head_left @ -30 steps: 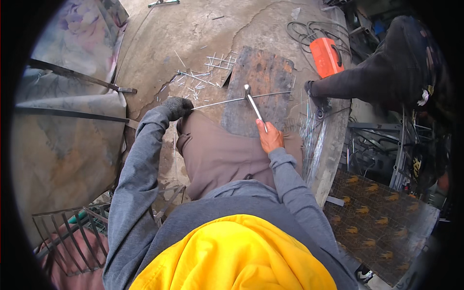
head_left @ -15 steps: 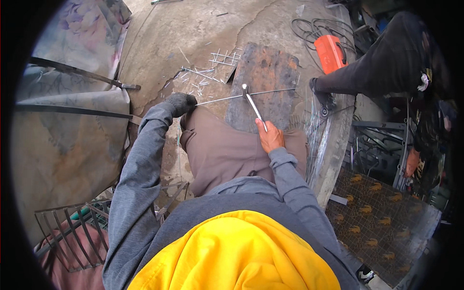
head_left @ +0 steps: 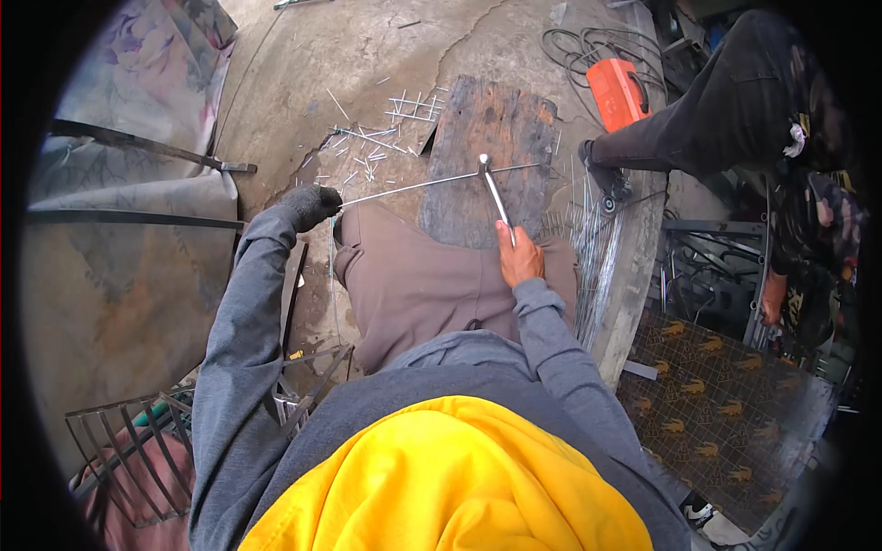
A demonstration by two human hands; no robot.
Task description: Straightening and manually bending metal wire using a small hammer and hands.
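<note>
My left hand (head_left: 314, 208), in a dark glove, is closed round the near end of a thin metal rod (head_left: 404, 190). The rod runs rightward across a worn wooden board (head_left: 496, 124) on the ground. My bare right hand (head_left: 522, 257) grips the handle of a hammer (head_left: 497, 196). The hammer's head lies over the rod above the board; whether they touch I cannot tell. Beyond the left hand, short cut rod pieces (head_left: 367, 156) are scattered on the concrete, beside a small welded grid of rods (head_left: 415, 106).
An orange machine (head_left: 617, 94) with coiled cable stands at the far right. Another person's leg (head_left: 689, 133) reaches in beside it. A bundle of long thin rods (head_left: 593, 248) lies to my right. Fabric sheeting (head_left: 129, 285) hangs at left, above a metal rack (head_left: 129, 450).
My left hand has moved left, drawing the rod leftward across the board. The hammer head has shifted slightly right along the rod.
</note>
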